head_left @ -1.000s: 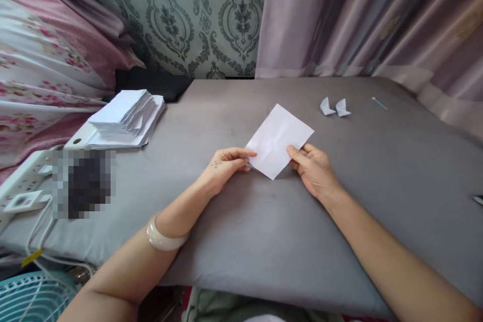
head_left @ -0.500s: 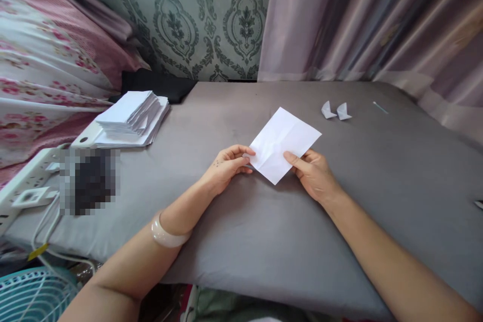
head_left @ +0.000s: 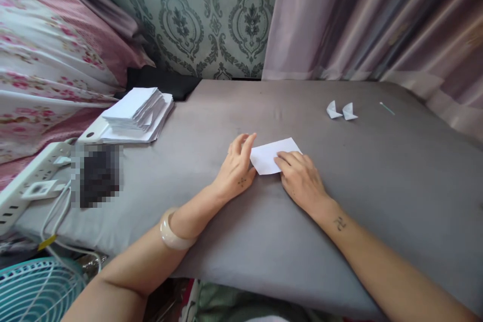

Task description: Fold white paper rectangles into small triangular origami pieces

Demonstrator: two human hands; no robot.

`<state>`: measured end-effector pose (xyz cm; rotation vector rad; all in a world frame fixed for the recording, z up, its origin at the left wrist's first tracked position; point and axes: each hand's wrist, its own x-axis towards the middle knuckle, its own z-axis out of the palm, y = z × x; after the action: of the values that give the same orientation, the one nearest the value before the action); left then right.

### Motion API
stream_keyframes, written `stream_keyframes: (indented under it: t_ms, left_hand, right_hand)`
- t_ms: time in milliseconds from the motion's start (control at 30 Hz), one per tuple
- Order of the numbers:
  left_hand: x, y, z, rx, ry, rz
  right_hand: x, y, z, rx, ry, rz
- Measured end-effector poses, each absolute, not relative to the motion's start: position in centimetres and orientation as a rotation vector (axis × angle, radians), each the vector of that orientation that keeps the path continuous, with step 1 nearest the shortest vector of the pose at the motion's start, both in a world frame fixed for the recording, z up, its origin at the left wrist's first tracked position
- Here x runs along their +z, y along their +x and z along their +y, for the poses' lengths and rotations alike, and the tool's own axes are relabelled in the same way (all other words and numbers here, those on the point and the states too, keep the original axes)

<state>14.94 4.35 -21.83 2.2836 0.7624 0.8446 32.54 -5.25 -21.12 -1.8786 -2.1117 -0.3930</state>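
Note:
A white sheet of paper (head_left: 268, 157), folded over, lies flat on the grey cloth-covered table (head_left: 234, 241) in the middle of the view. My left hand (head_left: 237, 167) rests at the sheet's left edge with its fingers stretched out and touching the paper. My right hand (head_left: 298, 177) lies palm down on the sheet's lower right part, fingers flat and pressing it to the table. Neither hand grips anything.
A stack of white paper sheets (head_left: 138, 113) sits at the table's left, by a white power strip (head_left: 33, 181) and a blurred dark object. Two small folded paper pieces (head_left: 341, 110) and a thin stick (head_left: 387, 108) lie at the back right. Curtains hang behind.
The sheet was held up open between both hands; now it lies folded to about half its size on the table, with both hands flat on it.

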Motion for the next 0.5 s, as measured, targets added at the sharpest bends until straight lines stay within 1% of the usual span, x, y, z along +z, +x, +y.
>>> stream_keyframes:
  t_ms: [67, 200, 300, 500]
  left_hand:
    - [-21.8, 14.7, 4.4, 0.760, 2.511, 0.731]
    - [-21.1, 14.6, 4.6, 0.444, 2.822, 0.580]
    - [-20.7, 14.4, 4.9, 0.328, 2.817, 0.626]
    - [-20.6, 14.0, 5.4, 0.278, 2.747, 0.815]
  right_hand:
    - [-21.3, 32.3, -5.2, -0.364, -1.895, -2.124]
    - [-21.4, 32.5, -5.1, -0.236, -1.857, -2.125]
    - [-21.6, 33.2, -5.2, -0.164, -1.896, -2.057]
    - [-21.9, 35.5, -5.8, -0.081, -2.003, -1.909]
